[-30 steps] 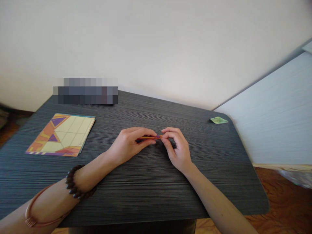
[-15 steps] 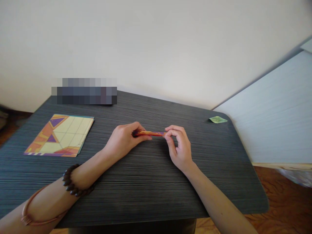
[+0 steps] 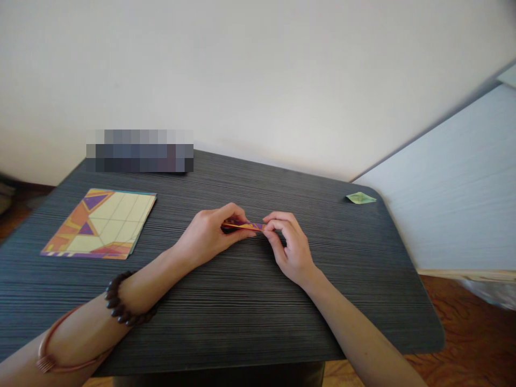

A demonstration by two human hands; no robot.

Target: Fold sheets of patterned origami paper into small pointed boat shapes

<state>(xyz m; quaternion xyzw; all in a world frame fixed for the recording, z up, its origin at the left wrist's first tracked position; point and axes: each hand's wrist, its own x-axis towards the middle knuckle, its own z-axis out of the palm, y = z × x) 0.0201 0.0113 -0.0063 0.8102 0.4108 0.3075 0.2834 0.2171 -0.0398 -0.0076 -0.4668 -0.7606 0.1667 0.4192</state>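
Observation:
A narrow folded piece of patterned paper, orange and purple, is held just above the dark table between my hands. My left hand grips its left part, thumb below and fingers above, covering much of it. The thumb and fingertips of my right hand pinch its right end. On the left of the table lies a stack of square paper sheets, the top one cream with orange and purple shapes. Toward the far right sits a small folded green paper piece.
The dark wood-grain table has rounded corners and meets a pale wall at the back. A pixelated object stands at the back left. A light panel rises along the right side.
My right hand has moved slightly left and down, closer to my left hand. The folded paper has turned, so more of its purple and orange face shows.

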